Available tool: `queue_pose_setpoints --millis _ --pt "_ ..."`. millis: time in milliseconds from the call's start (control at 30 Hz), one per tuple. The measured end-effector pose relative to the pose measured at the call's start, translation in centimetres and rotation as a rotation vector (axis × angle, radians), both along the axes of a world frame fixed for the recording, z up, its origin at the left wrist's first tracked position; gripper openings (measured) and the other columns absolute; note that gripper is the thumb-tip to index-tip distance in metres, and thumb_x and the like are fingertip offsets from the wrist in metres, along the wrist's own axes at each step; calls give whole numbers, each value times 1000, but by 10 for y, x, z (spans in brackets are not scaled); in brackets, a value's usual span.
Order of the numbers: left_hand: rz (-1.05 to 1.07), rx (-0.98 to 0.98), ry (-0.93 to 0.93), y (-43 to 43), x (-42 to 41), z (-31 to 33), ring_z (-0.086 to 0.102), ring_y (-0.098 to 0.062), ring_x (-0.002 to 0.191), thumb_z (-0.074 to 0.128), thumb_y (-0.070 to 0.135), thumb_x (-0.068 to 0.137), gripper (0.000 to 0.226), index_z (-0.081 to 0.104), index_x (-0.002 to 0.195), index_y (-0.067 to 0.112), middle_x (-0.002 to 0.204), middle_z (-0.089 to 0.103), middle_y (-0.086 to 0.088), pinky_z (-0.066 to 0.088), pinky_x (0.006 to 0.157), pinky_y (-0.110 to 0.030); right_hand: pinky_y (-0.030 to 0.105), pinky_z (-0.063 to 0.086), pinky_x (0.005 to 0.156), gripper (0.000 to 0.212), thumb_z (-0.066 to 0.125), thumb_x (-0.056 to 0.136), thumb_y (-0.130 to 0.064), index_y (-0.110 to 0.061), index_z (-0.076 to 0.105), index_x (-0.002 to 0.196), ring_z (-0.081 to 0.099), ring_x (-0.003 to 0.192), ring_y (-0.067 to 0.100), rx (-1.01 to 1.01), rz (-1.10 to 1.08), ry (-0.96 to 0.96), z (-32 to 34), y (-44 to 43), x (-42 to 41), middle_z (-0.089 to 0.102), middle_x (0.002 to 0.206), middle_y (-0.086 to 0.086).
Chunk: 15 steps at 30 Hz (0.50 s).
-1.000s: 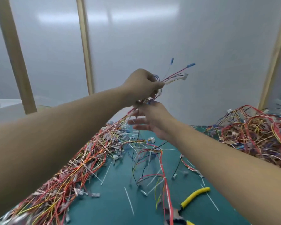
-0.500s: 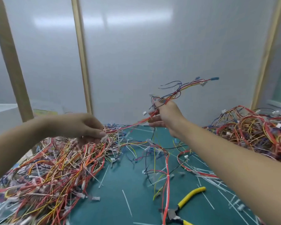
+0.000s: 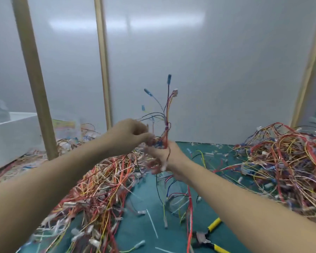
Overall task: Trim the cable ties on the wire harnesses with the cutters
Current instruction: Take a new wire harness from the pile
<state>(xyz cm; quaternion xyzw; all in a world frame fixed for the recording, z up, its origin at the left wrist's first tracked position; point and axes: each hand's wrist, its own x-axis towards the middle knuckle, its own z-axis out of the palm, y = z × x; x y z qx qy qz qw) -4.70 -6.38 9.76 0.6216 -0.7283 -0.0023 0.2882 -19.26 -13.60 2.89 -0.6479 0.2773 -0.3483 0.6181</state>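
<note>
Head view: upright red-blue wire harness [image 3: 166, 132], blue terminals [image 3: 169, 78] on top

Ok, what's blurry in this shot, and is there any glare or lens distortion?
Head view: motion blur smears the right hand gripping the multicoloured wire harness, and the tangled red-and-yellow wire pile bottom left; soft white glare streaks the grey wall panel; the wide lens splays the pale wooden posts.

One head-worn camera looks forward and slightly down over the counter [image 3: 133, 234]. It sits close, facing the white wall panel [image 3: 226, 70].
</note>
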Motion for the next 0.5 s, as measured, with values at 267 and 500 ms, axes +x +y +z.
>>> queue_pose_setpoints --millis 267,500 --pt "147 556 -225 68 84 -60 61 11 88 56 73 76 62 43 132 50 106 64 23 51 89 -16 18 32 31 17 69 93 -20 -5 69 101 50 35 12 -29 -277 57 -4 -15 -24 47 52 -5" --pt "115 217 -178 54 52 -26 57 1 52 45 44 101 38 58 73 22 63 67 9 45 52 -12 19 37 32 11 66 95 -19 -17 65 85 51 34 9 -49 -300 101 -11 -2 -37 50 61 -6"
